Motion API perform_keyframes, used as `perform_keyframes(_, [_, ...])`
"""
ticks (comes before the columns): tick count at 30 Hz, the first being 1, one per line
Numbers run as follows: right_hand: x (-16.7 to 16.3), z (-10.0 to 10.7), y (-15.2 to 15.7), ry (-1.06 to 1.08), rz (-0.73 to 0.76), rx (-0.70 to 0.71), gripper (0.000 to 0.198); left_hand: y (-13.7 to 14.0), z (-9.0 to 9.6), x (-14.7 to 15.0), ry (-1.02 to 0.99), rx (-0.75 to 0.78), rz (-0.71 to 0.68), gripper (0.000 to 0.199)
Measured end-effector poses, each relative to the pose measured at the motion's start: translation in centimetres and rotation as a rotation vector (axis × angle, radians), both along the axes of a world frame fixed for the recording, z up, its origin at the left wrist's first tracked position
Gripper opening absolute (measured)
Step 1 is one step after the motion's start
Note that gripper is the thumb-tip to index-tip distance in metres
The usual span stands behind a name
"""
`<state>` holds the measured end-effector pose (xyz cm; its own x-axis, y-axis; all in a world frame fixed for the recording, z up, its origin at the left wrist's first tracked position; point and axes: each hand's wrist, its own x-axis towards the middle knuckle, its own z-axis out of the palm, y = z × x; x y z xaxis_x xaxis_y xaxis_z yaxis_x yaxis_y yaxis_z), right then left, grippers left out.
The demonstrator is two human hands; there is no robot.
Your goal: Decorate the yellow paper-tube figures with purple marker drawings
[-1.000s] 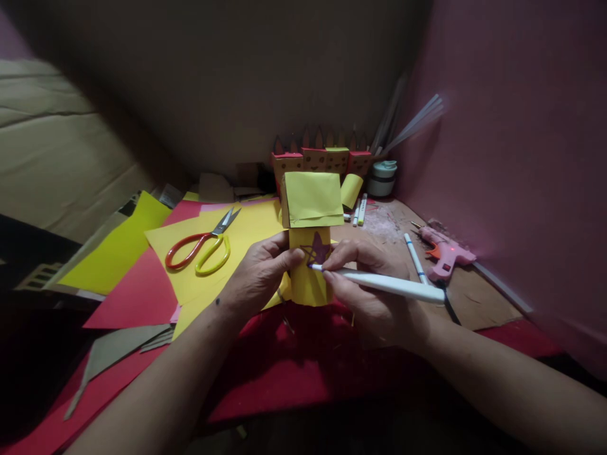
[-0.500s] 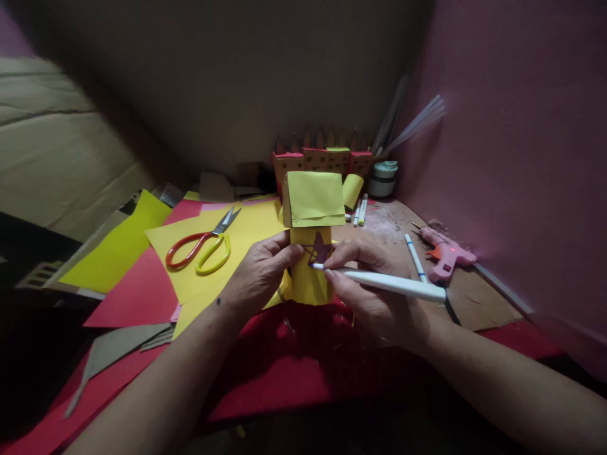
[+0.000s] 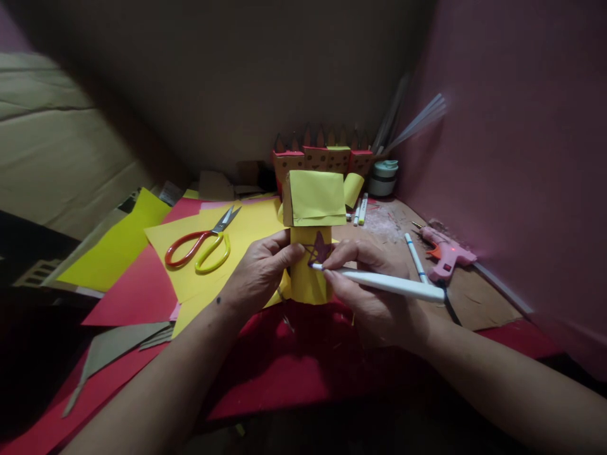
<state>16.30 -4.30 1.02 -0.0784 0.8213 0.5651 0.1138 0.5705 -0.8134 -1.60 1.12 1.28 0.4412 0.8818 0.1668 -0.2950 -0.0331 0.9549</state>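
Shifted slightly rightward, the yellow figure (image 3: 317, 208) partly hides cardboard figures (image 3: 315, 159) behind.

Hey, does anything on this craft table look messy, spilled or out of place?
Pale, wispy scraps litter the flat brown cardboard sheet beyond the right hand, looking like stray waste. The pink plastic glue gun lies on its side with a red light glowing, so it may be switched on.

Bare left forearm (image 3: 165, 382) and right forearm (image 3: 502, 382) are slanting inward from below, while the left hand (image 3: 260, 268) is pinching between thumb and fingers and the right hand (image 3: 374, 309) is curling in a writing grip, thumb beneath forefinger.
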Motion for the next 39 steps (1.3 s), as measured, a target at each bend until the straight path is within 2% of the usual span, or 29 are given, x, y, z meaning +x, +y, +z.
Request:
perform_keyframes(14, [-0.07,0.15,-0.04,-0.037,-0.008,0.031,0.006,0.04,0.0,-0.01,-0.005,-0.012,-0.001,0.039])
perform_keyframes(20, [0.11,-0.24,0.0,0.056,0.043,-0.019,0.007,0.02,-0.04,-0.01,0.0,-0.002,0.001,0.038])
perform_keyframes(28, [0.29,-0.26,0.3,0.087,-0.009,0.017,0.008,0.14,-0.52,-0.18,0.055,0.0,0.019,0.046])
perform_keyframes(39, [0.29,-0.36,0.12,0.087,-0.025,-0.015,0.008,0.0,-0.45,-0.15,0.068,0.018,0.039,0.044])
